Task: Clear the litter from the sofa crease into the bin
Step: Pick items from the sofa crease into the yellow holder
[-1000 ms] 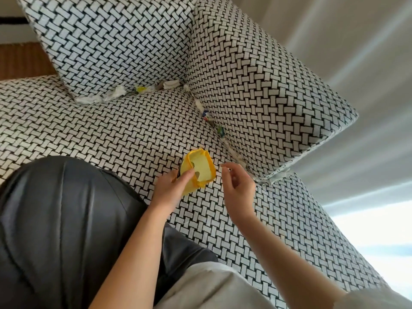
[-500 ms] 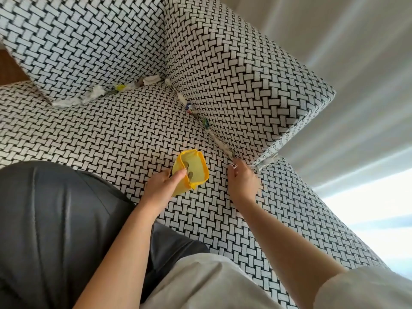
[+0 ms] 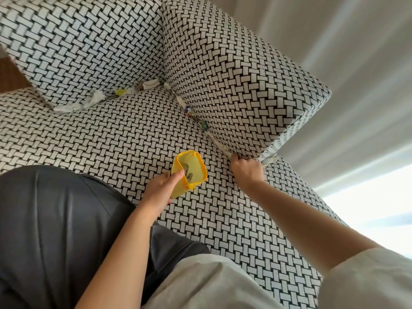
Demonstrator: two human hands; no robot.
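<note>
Scrap (image 3: 223, 150) may sink deeper: right hand (image 3: 246, 171) curls its fingers into the sofa crease (image 3: 213, 137), catch unseen; left hand (image 3: 159, 189) grips the yellow bin (image 3: 196, 162).

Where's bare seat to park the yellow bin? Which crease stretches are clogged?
Free: seat cushion between the back crease, the yellow bin in the left hand and the dark leather surface; also seat nearer than the right hand. Crowded: back crease with white tissues and a yellow wrapper; arm crease with coloured wrappers to the right hand.
</note>
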